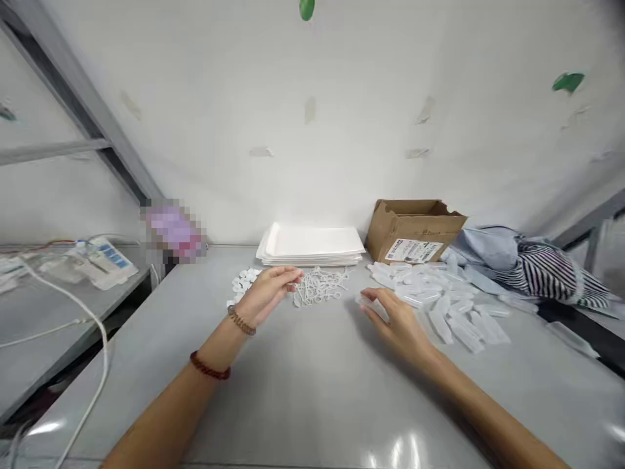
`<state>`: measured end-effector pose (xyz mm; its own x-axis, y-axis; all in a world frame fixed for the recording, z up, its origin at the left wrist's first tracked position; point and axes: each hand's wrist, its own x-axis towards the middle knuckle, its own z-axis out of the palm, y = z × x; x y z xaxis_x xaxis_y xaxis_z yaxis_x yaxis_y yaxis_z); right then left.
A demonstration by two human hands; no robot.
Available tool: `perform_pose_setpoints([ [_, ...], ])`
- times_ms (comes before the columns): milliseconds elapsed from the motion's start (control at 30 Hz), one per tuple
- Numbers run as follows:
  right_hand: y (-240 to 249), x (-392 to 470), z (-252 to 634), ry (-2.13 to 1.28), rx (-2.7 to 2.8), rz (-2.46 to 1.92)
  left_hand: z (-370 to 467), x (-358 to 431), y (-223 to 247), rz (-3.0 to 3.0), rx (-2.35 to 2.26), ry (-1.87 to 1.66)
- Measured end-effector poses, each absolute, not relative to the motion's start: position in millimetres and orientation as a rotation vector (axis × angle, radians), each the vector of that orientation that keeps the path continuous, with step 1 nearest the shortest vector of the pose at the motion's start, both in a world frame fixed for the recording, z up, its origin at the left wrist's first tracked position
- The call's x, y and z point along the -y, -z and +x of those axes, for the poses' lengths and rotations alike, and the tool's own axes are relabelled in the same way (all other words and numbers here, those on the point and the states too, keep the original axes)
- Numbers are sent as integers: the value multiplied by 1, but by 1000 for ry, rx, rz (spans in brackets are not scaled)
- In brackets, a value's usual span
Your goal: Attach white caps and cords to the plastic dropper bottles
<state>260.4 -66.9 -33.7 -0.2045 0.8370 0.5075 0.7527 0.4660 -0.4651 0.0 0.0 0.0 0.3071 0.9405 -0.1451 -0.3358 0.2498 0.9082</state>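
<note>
My left hand [268, 294], with two bracelets at the wrist, has its fingers pressed together beside a pile of small white looped pieces [319, 286]. Whatever it may hold is hidden or too small to make out. Several small white round pieces [243, 281] lie just behind that wrist. My right hand [394, 319] pinches a translucent plastic sleeve-like piece [367, 302] between thumb and fingers. To its right spreads a heap of similar long translucent pieces [459, 319] on the grey table [303, 397].
A stack of white trays [312, 241] stands against the wall, with an open cardboard box [415, 231] to its right. Striped cloth [551, 270] lies at the far right. A white cable [103, 358] hangs across the table's left edge, near a side table [112, 296].
</note>
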Motion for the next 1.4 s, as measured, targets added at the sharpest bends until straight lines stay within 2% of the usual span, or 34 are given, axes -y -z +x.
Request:
perform_pose_setpoints([
  [367,1,87,224,-620,1823,-1257,8,23,-21,862,-629,-925],
  [533,2,88,219,-840,1740,-1217,10,30,-21,862,-619,-885],
  [800,14,94,227,-907,1732,-1218,20,41,-13,1094,-739,-747],
  [1033,16,97,223,-1021,1715,-1179,35,53,-13,1531,-991,-686],
  [1233,12,96,223,-1442,1363,-1077,36,57,-12,1684,-1033,-759],
  [1400,11,90,226,-1607,987,-1010,38,61,-8,1915,-1032,-909],
])
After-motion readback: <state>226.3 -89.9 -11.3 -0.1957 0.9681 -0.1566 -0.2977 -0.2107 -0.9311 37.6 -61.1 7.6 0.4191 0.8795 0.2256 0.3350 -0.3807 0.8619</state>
